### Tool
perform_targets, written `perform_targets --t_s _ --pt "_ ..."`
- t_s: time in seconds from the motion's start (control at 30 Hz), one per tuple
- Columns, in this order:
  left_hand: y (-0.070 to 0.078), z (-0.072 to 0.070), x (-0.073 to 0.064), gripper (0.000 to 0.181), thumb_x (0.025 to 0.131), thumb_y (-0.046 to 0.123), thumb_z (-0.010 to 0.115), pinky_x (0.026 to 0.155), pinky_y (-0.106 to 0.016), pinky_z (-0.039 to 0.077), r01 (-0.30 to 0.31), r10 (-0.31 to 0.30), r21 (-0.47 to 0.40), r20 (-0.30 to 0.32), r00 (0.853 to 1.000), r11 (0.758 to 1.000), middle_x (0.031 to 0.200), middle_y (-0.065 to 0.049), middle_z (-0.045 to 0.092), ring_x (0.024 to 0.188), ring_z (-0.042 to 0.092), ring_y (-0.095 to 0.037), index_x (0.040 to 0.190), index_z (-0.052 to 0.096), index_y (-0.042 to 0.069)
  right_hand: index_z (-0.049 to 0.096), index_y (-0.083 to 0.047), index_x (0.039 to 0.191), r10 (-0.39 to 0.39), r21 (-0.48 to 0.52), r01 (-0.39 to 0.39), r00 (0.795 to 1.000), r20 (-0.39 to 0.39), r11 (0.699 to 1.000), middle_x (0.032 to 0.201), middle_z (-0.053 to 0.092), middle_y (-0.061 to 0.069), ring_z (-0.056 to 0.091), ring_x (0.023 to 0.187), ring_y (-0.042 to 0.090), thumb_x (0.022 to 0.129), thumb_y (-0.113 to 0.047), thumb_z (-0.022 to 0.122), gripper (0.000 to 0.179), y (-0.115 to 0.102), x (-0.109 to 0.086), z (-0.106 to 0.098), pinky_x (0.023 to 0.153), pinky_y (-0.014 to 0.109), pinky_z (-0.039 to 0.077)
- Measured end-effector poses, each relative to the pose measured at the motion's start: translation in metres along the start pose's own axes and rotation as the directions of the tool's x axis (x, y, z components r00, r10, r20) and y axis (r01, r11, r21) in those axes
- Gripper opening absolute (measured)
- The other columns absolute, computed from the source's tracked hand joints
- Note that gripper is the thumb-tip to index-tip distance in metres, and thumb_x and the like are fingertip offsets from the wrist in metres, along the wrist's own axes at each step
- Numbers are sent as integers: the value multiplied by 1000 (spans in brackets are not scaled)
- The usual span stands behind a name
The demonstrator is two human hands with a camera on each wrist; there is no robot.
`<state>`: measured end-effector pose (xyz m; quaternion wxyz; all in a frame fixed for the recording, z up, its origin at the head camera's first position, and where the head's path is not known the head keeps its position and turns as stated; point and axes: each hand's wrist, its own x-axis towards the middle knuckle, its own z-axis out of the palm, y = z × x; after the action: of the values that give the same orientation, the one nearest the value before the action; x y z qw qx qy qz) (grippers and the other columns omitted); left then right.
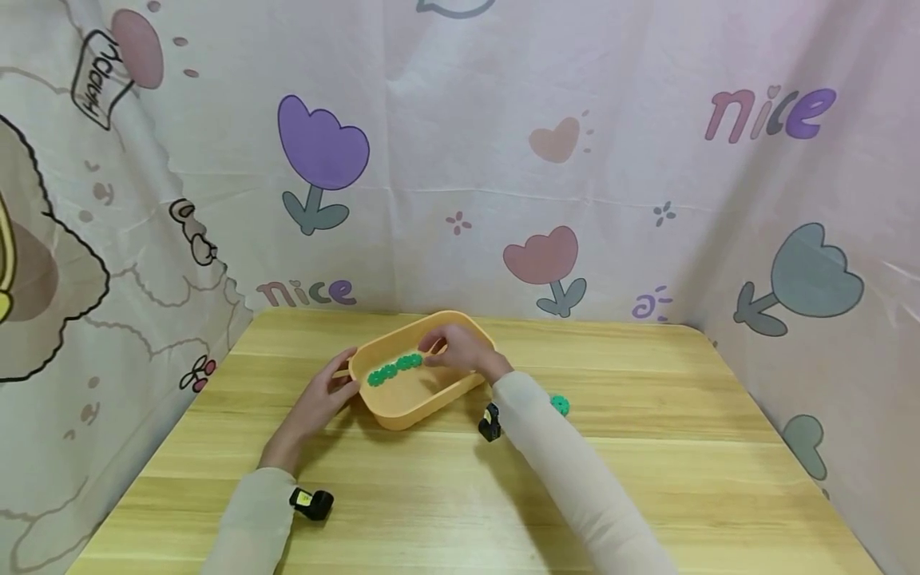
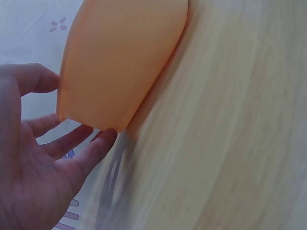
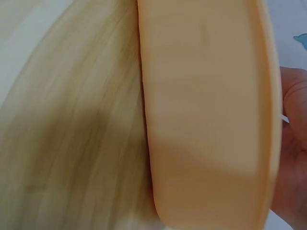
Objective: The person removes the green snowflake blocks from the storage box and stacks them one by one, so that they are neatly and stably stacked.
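A yellow-orange plastic basket (image 1: 406,414) stands on the table, its far end angled to the right. Inside lies a row of several small green notched discs (image 1: 389,371). My left hand (image 1: 327,399) grips the basket's left end; in the left wrist view the thumb and fingers are spread around the basket's end (image 2: 115,62). My right hand (image 1: 460,350) reaches over the near wall into the basket, thumb and forefinger apart beside the row's right end. In the right wrist view the basket wall (image 3: 206,110) hides the fingertips.
Another green notched disc (image 1: 560,406) lies on the wooden table (image 1: 683,447), right of the basket and partly behind my right sleeve. A printed cloth (image 1: 446,160) hangs behind the table and along both sides.
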<state>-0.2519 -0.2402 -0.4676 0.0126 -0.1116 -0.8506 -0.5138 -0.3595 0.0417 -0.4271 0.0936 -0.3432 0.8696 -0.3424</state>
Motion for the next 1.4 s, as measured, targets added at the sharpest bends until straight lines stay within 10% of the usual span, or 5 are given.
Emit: perform_targets --t_s 0.43,1.4 --pt "3 1 0 65 105 13 56 115 -55 41 10 -10 6 1 1000 1000 152 -30 43 136 52 -50 163 26 4 76 -1 116 28 -91 -23 998 63 996 120 75 12 68 115 30 86 -1 79 30 2 24 21 102 35 55" --pt "2 2 0 66 106 15 57 114 -59 43 22 -21 23 -4 1000 999 152 -30 43 135 53 -51 163 26 4 73 -3 118 66 -186 -53 996 61 981 111 74 9 62 95 13 88 -4 79 31 -4 26 30 87 24 53"
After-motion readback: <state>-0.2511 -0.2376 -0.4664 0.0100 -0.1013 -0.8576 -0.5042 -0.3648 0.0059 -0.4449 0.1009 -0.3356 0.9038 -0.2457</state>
